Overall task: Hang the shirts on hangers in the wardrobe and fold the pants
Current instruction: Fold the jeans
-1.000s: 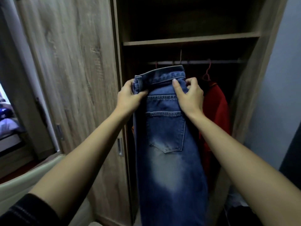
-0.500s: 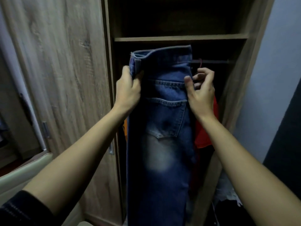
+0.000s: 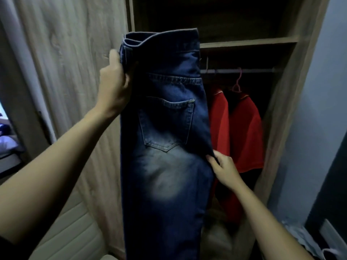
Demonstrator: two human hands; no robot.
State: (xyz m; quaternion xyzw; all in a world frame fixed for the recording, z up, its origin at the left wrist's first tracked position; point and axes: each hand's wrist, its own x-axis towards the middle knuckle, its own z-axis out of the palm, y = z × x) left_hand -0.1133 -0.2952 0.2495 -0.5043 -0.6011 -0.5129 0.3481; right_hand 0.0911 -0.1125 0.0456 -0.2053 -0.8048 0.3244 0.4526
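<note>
Wooden wardrobe (image 3: pixel 71 91) fills the view, with pale door panel on the left and a dark open bay on the right. The jeans (image 3: pixel 165 175) are held up in front of that opening. They are doubled lengthwise so one back pocket faces out, and the legs hang straight down past the bottom of the view. Behind them, red shirts (image 3: pixel 246 132) hang from the rail (image 3: pixel 244 70) under a shelf (image 3: pixel 249 41), one on a pink hanger (image 3: pixel 238 81). The left hand (image 3: pixel 114 89) grips the waistband high at its left edge. The right hand (image 3: pixel 223 169) pinches the right-hand seam just below the pocket. With shirts already hung, this looks like an early stage of folding the pants. Next, I judge, the legs must come up toward the waistband, which calls for a lower grip and aligned edges.
</note>
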